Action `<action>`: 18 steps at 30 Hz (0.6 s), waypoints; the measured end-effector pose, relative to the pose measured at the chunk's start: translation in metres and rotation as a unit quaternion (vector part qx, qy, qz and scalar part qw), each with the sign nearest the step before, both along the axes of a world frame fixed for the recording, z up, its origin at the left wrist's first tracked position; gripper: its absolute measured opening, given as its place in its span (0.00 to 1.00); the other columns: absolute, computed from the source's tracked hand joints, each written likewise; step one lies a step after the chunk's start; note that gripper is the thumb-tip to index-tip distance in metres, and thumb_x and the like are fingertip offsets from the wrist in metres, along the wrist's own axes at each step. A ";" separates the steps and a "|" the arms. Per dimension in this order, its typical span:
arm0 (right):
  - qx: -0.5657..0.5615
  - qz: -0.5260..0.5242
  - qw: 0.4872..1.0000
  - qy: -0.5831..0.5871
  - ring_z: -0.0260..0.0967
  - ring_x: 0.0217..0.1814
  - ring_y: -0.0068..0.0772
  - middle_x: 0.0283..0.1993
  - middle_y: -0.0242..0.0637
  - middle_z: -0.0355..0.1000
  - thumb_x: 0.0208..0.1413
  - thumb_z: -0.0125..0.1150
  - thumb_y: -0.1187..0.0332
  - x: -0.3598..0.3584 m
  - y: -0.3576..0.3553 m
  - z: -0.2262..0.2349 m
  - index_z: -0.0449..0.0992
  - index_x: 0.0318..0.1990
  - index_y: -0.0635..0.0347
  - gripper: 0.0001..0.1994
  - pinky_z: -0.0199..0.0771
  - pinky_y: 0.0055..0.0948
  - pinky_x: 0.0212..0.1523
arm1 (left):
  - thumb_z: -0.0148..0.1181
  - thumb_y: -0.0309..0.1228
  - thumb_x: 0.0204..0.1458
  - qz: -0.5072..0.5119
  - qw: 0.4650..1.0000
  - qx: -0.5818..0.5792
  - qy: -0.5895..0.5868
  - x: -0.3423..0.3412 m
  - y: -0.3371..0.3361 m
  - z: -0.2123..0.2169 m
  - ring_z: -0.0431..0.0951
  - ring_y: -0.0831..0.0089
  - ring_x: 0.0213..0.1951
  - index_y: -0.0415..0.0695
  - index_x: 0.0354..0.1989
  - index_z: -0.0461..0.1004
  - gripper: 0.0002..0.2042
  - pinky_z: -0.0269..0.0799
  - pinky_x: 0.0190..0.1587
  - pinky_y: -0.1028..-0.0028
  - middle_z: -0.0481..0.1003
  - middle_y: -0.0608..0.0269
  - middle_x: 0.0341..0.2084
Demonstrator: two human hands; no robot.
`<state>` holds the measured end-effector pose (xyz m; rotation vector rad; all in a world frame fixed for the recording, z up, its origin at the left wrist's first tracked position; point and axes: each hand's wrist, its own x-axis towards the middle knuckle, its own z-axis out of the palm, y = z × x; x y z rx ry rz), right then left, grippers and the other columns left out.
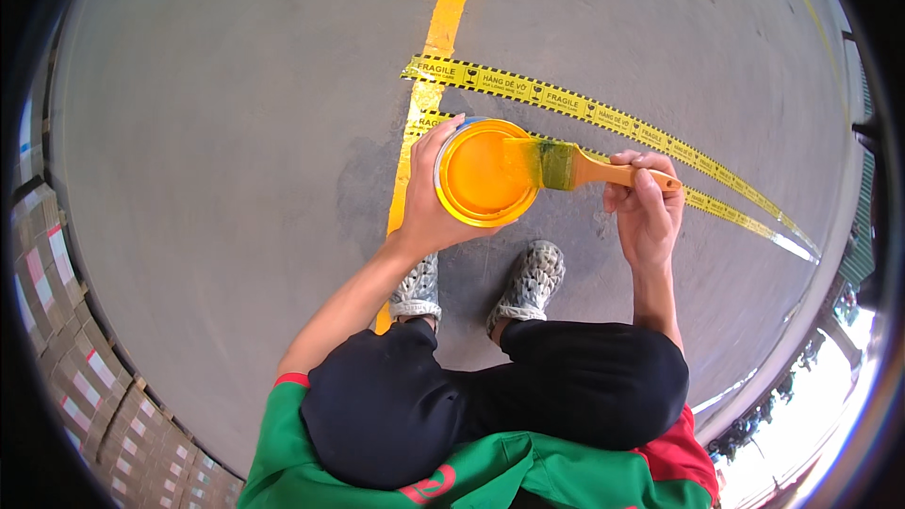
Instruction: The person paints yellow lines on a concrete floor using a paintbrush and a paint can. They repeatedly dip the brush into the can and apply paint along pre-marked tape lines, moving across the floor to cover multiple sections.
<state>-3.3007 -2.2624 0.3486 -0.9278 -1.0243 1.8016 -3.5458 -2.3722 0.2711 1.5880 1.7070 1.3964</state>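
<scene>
A round can of yellow-orange paint (481, 174) is gripped around its side by my left hand (436, 193), its open top facing up. My right hand (650, 203) pinches the wooden handle of a flat paintbrush (584, 170). The brush's bristles are coated in yellow paint, and their tip reaches over the can's right rim. Below the can, a yellow painted line (451, 0) runs along the grey floor. Two strips of yellow and black printed tape (566, 99) stretch from that line toward the right; the can and brush hide part of the nearer strip.
My two feet in grey patterned clogs (533, 278) stand just below the can, the left one on the yellow line. Stacked cardboard boxes (85, 368) line the left edge. Grey concrete floor (236, 132) spreads around me, with a bright opening at the lower right.
</scene>
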 end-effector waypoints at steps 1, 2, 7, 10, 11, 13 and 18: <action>-0.017 0.008 0.999 0.032 0.77 0.35 0.34 0.51 0.51 0.75 0.67 0.55 0.71 0.003 -0.002 -0.005 0.73 0.49 0.64 0.08 0.79 0.31 0.34 | 0.88 0.37 0.25 0.006 1.000 0.005 -0.002 0.001 -0.002 -0.001 0.68 0.56 0.64 0.41 0.70 0.51 0.61 0.63 0.67 0.59 0.61 0.47 0.66; -0.025 0.006 0.999 0.037 0.77 0.36 0.34 0.52 0.52 0.75 0.68 0.55 0.71 0.006 -0.004 -0.011 0.72 0.49 0.64 0.08 0.79 0.31 0.35 | 0.88 0.37 0.25 0.013 1.000 0.009 -0.005 0.002 -0.003 -0.003 0.68 0.56 0.64 0.41 0.70 0.50 0.61 0.63 0.68 0.59 0.61 0.48 0.66; -0.085 -0.005 0.993 0.080 0.78 0.39 0.35 0.54 0.52 0.75 0.68 0.53 0.71 0.018 -0.011 -0.037 0.72 0.51 0.62 0.09 0.81 0.30 0.37 | 0.88 0.36 0.26 0.007 0.999 -0.003 -0.033 0.002 -0.009 -0.012 0.68 0.57 0.64 0.41 0.70 0.50 0.60 0.62 0.69 0.59 0.62 0.49 0.65; -0.111 -0.008 0.984 0.142 0.78 0.41 0.35 0.54 0.52 0.75 0.69 0.53 0.70 0.015 -0.013 -0.051 0.72 0.52 0.62 0.09 0.82 0.29 0.38 | 0.88 0.36 0.26 0.008 1.000 -0.001 -0.021 0.001 -0.010 -0.014 0.67 0.57 0.65 0.41 0.70 0.51 0.60 0.61 0.69 0.58 0.62 0.48 0.65; -0.117 0.000 0.983 0.142 0.78 0.40 0.35 0.54 0.52 0.76 0.69 0.53 0.70 0.013 -0.015 -0.053 0.72 0.52 0.62 0.09 0.82 0.29 0.38 | 0.88 0.36 0.26 0.009 1.000 -0.001 -0.020 0.001 -0.009 -0.013 0.67 0.57 0.65 0.40 0.70 0.50 0.60 0.61 0.69 0.58 0.62 0.48 0.65; -0.130 -0.010 0.980 0.150 0.79 0.40 0.35 0.53 0.52 0.76 0.69 0.53 0.70 0.010 -0.017 -0.055 0.72 0.52 0.61 0.09 0.82 0.29 0.38 | 0.88 0.36 0.27 0.008 1.000 0.004 -0.021 0.002 -0.009 -0.013 0.66 0.56 0.66 0.40 0.70 0.51 0.60 0.60 0.70 0.58 0.61 0.47 0.65; -0.045 -0.027 0.995 0.080 0.80 0.37 0.36 0.52 0.52 0.76 0.68 0.54 0.72 0.012 -0.021 -0.039 0.72 0.51 0.63 0.08 0.83 0.31 0.36 | 0.88 0.36 0.27 0.004 0.999 0.008 -0.032 0.003 -0.010 -0.017 0.66 0.55 0.66 0.40 0.70 0.50 0.60 0.59 0.70 0.57 0.61 0.47 0.66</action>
